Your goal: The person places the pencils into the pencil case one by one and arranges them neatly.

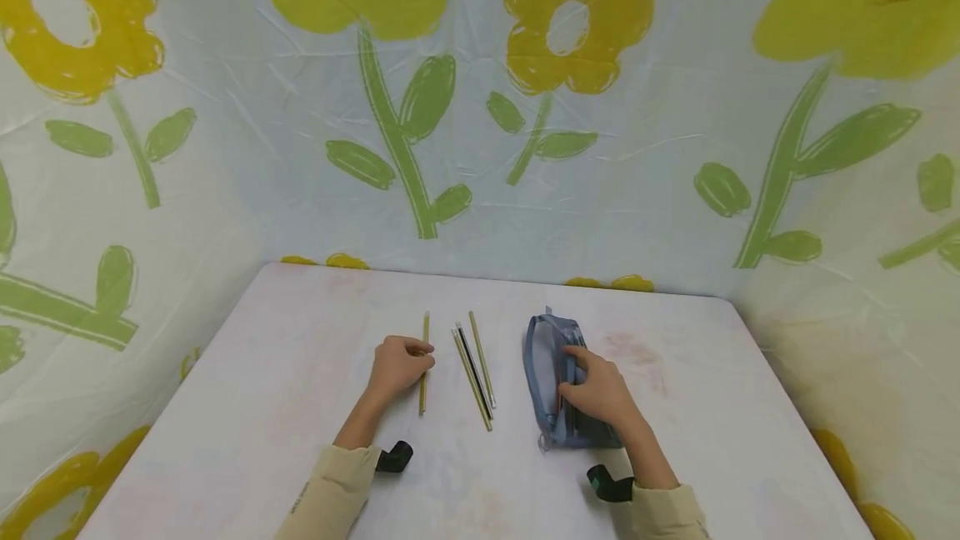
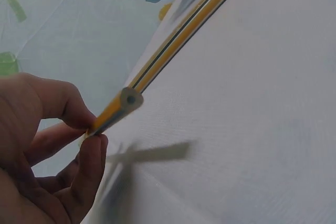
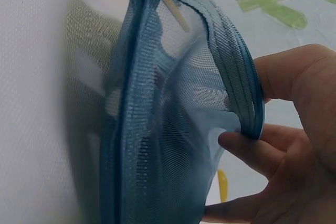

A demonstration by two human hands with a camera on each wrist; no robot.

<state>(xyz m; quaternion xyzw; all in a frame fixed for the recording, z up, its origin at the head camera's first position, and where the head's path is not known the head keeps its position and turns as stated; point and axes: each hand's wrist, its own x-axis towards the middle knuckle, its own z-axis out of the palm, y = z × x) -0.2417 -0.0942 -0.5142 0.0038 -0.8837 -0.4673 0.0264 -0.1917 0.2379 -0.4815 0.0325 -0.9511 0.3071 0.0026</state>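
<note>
Between thumb and fingertips, my left hand (image 1: 397, 367) pinches a yellow pencil (image 2: 109, 115) with its flat end toward the wrist camera. To its right on the table lie two yellow pencils (image 1: 482, 357) and a black pencil (image 1: 470, 357), side by side. A blue mesh pencil pouch (image 1: 592, 437) with an unzipped mouth lies farther right. My right hand (image 1: 600, 390) grips one zipper edge (image 3: 247, 85) of the pouch between thumb and fingers, holding the mouth apart. Through the mesh, the pouch's contents show only faintly.
The white table (image 1: 300, 307) has a back edge close to a flower-print cloth (image 1: 645, 190), which also hangs at both sides. A black wrist mount (image 1: 395, 457) sits at the left sleeve, and another black mount (image 1: 609, 486) at the right.
</note>
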